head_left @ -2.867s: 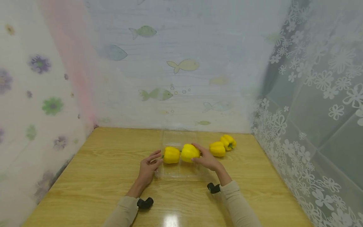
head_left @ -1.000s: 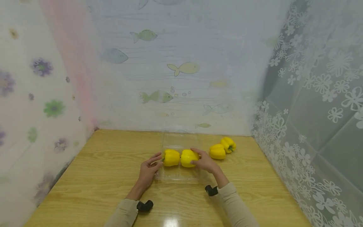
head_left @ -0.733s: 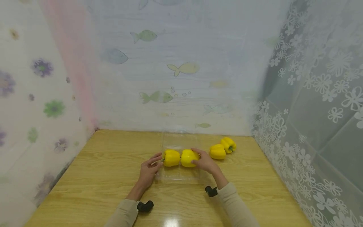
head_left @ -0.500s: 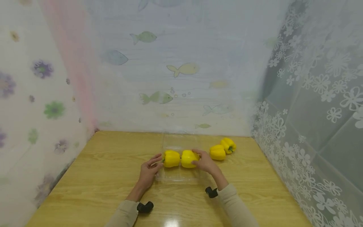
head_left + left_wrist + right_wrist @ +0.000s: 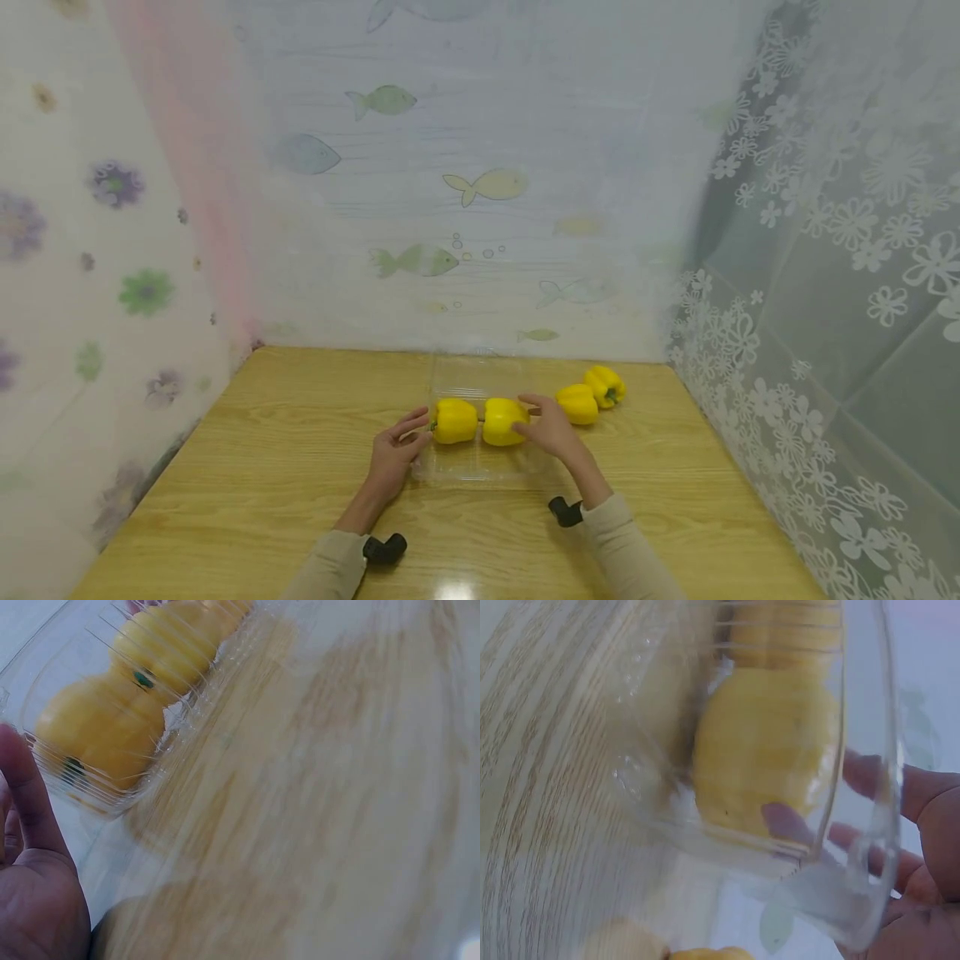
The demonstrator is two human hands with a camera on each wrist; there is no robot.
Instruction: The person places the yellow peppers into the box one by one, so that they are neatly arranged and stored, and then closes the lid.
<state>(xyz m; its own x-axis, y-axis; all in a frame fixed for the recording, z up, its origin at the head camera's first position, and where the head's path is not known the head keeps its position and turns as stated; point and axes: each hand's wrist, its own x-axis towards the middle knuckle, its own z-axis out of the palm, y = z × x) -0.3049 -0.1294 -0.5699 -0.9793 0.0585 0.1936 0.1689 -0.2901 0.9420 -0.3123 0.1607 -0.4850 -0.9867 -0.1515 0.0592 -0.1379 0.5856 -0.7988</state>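
Note:
Two yellow bell peppers lie end to end across the clear plastic container, the left pepper and the right pepper. My left hand is at the container's left side, fingers extended near the left pepper's stem; in the left wrist view a digit rises beside the container wall. Whether it touches the wall is unclear. My right hand stands at the right pepper's right side with fingers spread. In the right wrist view, one fingertip overlaps that pepper, and other fingers are apart from it.
Two more yellow peppers, a nearer one and a farther one, touch each other on the wooden table, right of the container. The container's raised clear lid stands behind. Patterned curtains border the table's back and sides.
My right hand held the right pepper earlier; its fingers have now parted and drawn slightly right. That pepper sits in line beside the left one. The left hand has stayed in place.

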